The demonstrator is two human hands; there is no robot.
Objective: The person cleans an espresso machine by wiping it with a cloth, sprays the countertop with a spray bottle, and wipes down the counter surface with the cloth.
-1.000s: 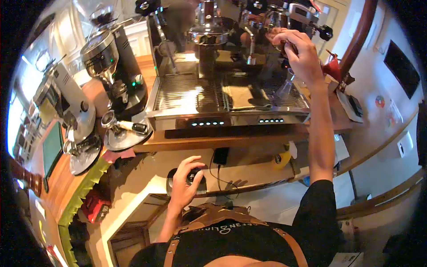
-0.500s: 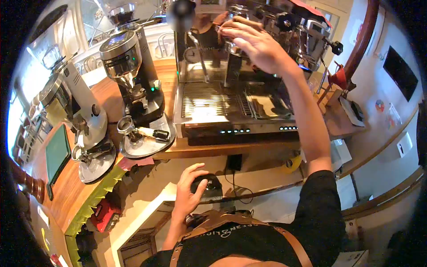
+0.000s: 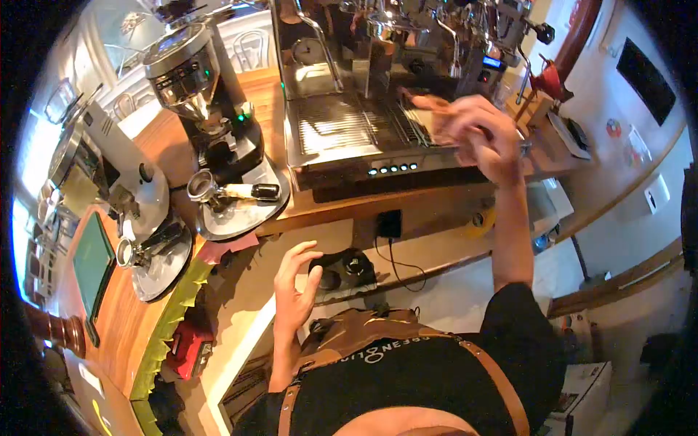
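My right hand (image 3: pixel 476 134) hovers over the right part of the espresso machine's drip tray (image 3: pixel 338 131), beside a light tan cloth (image 3: pixel 420 118) lying there. Its fingers are loosely bent and somewhat blurred, with a gap at the thumb and nothing visible in them; I cannot tell whether they touch the cloth. Lower down, my left hand (image 3: pixel 297 283) is open and holds nothing, its fingers apart, near a black object (image 3: pixel 349 269) below the counter. Steam wands and group heads of the espresso machine (image 3: pixel 385 29) rise behind my right hand.
Left of the machine stand two coffee grinders (image 3: pixel 182 80) (image 3: pixel 109 163). Portafilters (image 3: pixel 233 191) (image 3: pixel 149 243) rest on metal trays before them. A green folder (image 3: pixel 93 254) lies on the wooden counter. A red object (image 3: pixel 190 349) sits below its edge.
My right hand has come down from the upper group head area to the drip tray. My left hand stays open, shifting slightly. The view has tilted downward.
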